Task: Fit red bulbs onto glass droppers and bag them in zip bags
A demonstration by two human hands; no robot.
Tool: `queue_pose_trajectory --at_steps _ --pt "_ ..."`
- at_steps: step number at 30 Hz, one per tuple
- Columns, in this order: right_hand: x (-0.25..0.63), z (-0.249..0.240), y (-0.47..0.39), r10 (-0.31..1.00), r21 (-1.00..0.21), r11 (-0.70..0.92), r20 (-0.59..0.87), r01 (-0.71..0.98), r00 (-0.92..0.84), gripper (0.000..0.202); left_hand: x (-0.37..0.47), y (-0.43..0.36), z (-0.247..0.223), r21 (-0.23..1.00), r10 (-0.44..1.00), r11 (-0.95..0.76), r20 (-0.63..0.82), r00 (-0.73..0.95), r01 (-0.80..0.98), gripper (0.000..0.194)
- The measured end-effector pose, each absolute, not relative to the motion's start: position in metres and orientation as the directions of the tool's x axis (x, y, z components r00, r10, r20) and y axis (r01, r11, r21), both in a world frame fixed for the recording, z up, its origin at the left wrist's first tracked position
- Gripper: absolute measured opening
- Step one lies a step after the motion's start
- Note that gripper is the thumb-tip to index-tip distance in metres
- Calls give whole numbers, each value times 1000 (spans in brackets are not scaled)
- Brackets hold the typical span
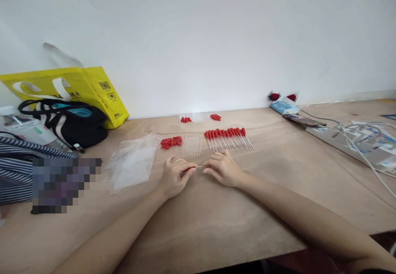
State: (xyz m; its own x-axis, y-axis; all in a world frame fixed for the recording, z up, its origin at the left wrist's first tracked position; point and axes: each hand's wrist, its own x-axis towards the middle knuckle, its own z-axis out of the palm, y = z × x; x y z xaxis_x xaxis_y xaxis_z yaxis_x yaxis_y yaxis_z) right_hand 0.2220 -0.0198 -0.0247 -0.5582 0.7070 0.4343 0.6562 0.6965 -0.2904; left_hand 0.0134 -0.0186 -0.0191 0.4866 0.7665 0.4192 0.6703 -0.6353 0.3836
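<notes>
My left hand (177,176) is closed in a pinch on a red rubber dropper bulb (189,168). Opposite it, my right hand (223,168) pinches a thin clear dropper tube (199,167), which spans the small gap between the hands, its end at the bulb. How far the tube sits inside the bulb is hidden by my fingers. Just beyond my hands lie a pile of loose red bulbs (171,142) and a row of bare clear tubes (191,146). A row of droppers with red bulbs (227,137) lies behind my right hand.
Clear plastic bags (133,165) lie left of my hands. More red bulbs (215,117) rest near the wall. A yellow bag (105,97) and black bag (83,127) stand at left. Rightward are a laptop (343,142), cables and a blue packet (284,106).
</notes>
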Motion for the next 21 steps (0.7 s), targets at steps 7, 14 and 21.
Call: queue_pose_trajectory --at_steps 7,14,21 --pt "238 -23 -24 639 -166 734 499 659 -586 35 7 -13 -18 446 824 -564 358 439 695 20" --pt "227 -26 -26 658 -133 704 493 698 -569 24 8 -15 -18 419 805 -592 351 479 688 20" --pt "216 -34 -12 813 -322 513 481 796 -329 17 6 -9 -25 508 816 -492 552 172 707 54"
